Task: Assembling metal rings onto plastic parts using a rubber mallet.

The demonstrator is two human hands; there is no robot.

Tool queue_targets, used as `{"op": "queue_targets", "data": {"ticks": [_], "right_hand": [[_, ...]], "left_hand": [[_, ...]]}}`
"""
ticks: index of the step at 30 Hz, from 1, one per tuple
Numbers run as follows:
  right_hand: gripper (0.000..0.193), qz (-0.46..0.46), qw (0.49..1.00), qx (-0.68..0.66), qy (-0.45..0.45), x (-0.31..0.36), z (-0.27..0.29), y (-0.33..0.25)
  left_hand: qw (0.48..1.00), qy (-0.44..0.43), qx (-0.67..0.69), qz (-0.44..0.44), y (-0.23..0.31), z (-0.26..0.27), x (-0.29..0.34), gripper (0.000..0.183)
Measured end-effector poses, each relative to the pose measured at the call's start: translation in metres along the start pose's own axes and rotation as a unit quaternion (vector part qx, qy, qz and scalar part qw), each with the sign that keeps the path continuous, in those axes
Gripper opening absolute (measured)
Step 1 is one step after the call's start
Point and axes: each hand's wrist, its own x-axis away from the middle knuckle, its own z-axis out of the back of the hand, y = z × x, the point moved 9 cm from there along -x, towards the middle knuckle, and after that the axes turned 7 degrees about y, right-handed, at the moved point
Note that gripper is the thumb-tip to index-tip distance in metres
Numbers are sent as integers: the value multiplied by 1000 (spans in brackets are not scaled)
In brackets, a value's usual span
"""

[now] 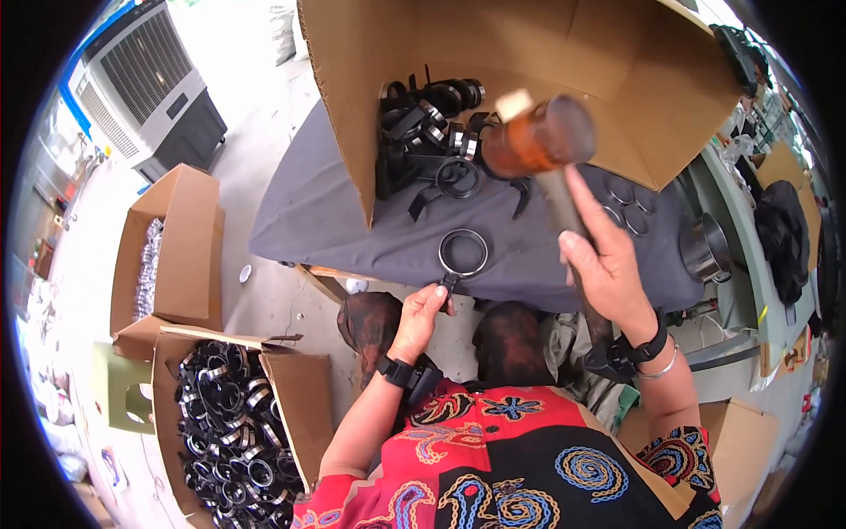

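Note:
My left hand pinches the short black handle of a round black ring with a shiny metal rim. The ring lies at the near edge of the grey cloth-covered table. Above the table to the right, my right hand grips a mallet by its long handle. The mallet's thick amber-brown head is raised and blurred, apart from the ring. Beyond the ring, several black handled rings lie piled inside a large cardboard box. Separate metal rings sit on the cloth right of the mallet handle.
The large cardboard box stands open toward me on the table. A metal pot is at the right edge. On the floor at left, one carton is full of black rings, another holds shiny pieces. An air cooler stands farther back.

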Motion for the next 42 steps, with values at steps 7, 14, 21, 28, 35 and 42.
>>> {"op": "queue_targets", "data": {"ticks": [7,14,21,28,35,42], "right_hand": [[59,-200,973,-20,-114,25,-72,100],[58,41,989,72,-120,19,-63,57],[61,-81,990,-11,-112,40,-65,89],[62,-193,965,-174,-20,43,-38,119],[64,-205,944,-243,93,34,-7,160],[65,-192,939,-268,101,35,-10,162]], "left_hand": [[1000,-7,-3,19,-4,3,-11,37],[996,26,-85,17,39,1,6,34],[996,52,-60,44,10,8,9,39],[996,65,-7,54,6,4,0,34],[996,62,-2,57,-2,14,-7,33],[997,61,-20,45,1,12,-4,30]]}}
